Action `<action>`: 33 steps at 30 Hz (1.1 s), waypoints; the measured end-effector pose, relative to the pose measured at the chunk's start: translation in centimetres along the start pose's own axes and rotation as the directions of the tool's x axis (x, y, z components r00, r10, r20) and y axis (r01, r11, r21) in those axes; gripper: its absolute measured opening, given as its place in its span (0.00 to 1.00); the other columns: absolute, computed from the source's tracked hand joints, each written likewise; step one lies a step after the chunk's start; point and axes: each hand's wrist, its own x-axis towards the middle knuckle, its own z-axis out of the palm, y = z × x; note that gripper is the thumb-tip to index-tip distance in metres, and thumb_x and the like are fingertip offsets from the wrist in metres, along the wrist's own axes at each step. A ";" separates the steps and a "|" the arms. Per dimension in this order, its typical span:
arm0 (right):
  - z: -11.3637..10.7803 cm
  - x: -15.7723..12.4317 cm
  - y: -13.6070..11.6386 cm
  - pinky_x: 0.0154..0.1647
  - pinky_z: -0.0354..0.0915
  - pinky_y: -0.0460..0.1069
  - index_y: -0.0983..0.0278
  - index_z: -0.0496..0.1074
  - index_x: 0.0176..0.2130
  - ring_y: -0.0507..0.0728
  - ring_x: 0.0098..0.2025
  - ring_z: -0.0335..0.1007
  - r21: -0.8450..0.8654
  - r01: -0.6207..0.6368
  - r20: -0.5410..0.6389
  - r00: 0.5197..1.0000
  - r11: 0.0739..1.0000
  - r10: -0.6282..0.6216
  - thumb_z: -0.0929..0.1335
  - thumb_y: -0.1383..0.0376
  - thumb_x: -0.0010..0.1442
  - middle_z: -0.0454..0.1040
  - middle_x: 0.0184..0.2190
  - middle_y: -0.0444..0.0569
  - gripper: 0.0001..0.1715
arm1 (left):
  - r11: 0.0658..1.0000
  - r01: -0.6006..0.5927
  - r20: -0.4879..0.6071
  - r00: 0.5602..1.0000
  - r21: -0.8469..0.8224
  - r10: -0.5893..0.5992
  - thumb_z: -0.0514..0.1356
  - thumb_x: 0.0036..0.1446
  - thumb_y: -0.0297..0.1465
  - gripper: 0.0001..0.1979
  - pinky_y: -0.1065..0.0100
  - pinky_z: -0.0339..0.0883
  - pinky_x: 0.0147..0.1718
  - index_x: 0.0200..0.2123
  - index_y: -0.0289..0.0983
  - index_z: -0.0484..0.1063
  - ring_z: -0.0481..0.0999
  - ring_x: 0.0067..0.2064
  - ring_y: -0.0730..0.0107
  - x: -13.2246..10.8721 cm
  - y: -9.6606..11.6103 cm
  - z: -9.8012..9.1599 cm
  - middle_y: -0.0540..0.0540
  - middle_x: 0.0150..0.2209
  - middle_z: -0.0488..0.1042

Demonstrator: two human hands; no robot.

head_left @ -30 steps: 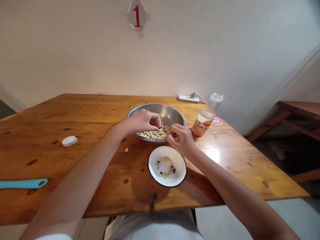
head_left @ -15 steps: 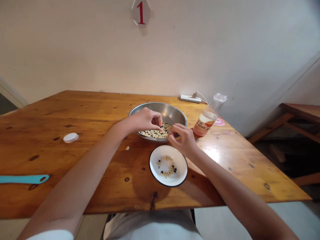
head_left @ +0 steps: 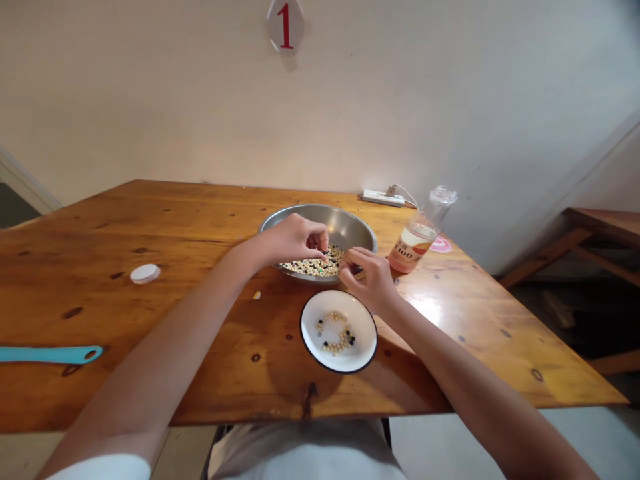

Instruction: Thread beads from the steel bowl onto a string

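A steel bowl holds many small beads, mostly cream and black, with a green one among them. Over the bowl, my left hand has its fingers curled toward the thumb; whatever they pinch is too small to make out. My right hand is at the bowl's near right rim, thumb and forefinger pressed together, with any held thing hidden. Just below it stands a white dark-rimmed plate, where cream and black beads lie in a broken ring. I cannot tell whether they are threaded.
Right of the bowl stands a bottle of pinkish liquid, with a power strip behind. On the left of the wooden table are a white round lid and a turquoise handle. A small pale scrap lies near the bowl.
The view has shifted slightly, moving everything a little to the right. Both hands keep nearly the same pose, and the beads on the plate look unchanged.
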 end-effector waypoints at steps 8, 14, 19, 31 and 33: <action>0.0 0.0 -0.1 0.26 0.55 0.45 0.62 0.57 0.21 0.51 0.24 0.58 -0.009 0.008 -0.008 1.000 1.000 -0.008 0.62 0.71 0.51 0.62 0.20 0.43 0.10 | 1.000 -0.005 0.014 1.000 -0.008 0.005 0.61 0.48 0.29 0.04 0.75 0.61 0.29 0.30 0.35 0.72 0.72 0.30 0.75 0.1 -0.2 0.2 0.50 0.29 0.76; 0.0 0.0 0.0 0.26 0.56 0.45 0.62 0.57 0.21 0.51 0.24 0.59 -0.013 -0.005 -0.003 1.000 1.000 0.005 0.62 0.71 0.52 0.63 0.21 0.43 0.10 | 1.000 0.002 0.012 1.000 -0.021 -0.002 0.61 0.48 0.26 0.04 0.76 0.61 0.29 0.30 0.35 0.72 0.72 0.31 0.75 0.1 -0.2 0.2 0.50 0.29 0.76; 0.1 0.0 0.0 0.27 0.56 0.45 0.62 0.58 0.21 0.51 0.24 0.60 -0.016 -0.013 0.005 1.000 1.000 0.013 0.62 0.71 0.52 0.64 0.20 0.43 0.10 | 1.000 0.006 0.024 1.000 -0.011 -0.005 0.61 0.48 0.26 0.03 0.76 0.61 0.29 0.30 0.34 0.72 0.72 0.31 0.75 0.1 0.0 0.1 0.50 0.29 0.76; 0.1 0.1 -0.1 0.25 0.55 0.45 0.62 0.56 0.21 0.50 0.23 0.58 -0.035 -0.017 0.007 1.000 0.999 0.018 0.62 0.71 0.51 0.62 0.20 0.43 0.11 | 1.000 -0.009 0.034 0.999 0.008 0.009 0.61 0.48 0.26 0.03 0.75 0.61 0.29 0.30 0.35 0.73 0.73 0.31 0.75 0.2 -0.1 0.2 0.50 0.29 0.76; 0.1 0.1 -0.1 0.25 0.54 0.45 0.62 0.56 0.21 0.50 0.23 0.58 -0.043 -0.021 0.013 1.000 0.999 0.021 0.62 0.71 0.51 0.61 0.20 0.42 0.11 | 1.000 -0.018 0.033 0.999 0.011 0.017 0.61 0.48 0.26 0.04 0.75 0.62 0.29 0.31 0.35 0.73 0.73 0.31 0.74 0.2 -0.1 0.3 0.49 0.29 0.76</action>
